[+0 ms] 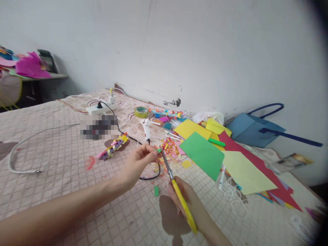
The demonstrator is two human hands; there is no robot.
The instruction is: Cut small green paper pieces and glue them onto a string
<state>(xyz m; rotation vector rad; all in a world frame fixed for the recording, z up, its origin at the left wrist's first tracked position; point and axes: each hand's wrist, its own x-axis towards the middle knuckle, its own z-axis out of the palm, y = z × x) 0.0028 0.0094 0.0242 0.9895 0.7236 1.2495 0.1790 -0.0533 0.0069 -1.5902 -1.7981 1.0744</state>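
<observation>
Between the thumb and fingers of my left hand (139, 162) is a small green paper piece (159, 150). My right hand (187, 198) grips a pair of scissors (179, 193) with yellow handles, its blades pointing up and away from me. The blade tips are right beside the green piece; whether they touch it I cannot tell. Below my left hand, a second green paper piece (156, 191) lies on the quilted cover (102, 205). Past the blades is a heap of tiny paper clippings (169, 147), pink, yellow and red.
Behind my hands lie a white glue gun (146, 131), a roll of tape (141, 112) and a striped paper craft (114, 147). A power strip (98, 109) sits farther left. Coloured sheets, including a green sheet (202, 153), spread rightward towards a blue bag (256, 129). Cords cross the cover.
</observation>
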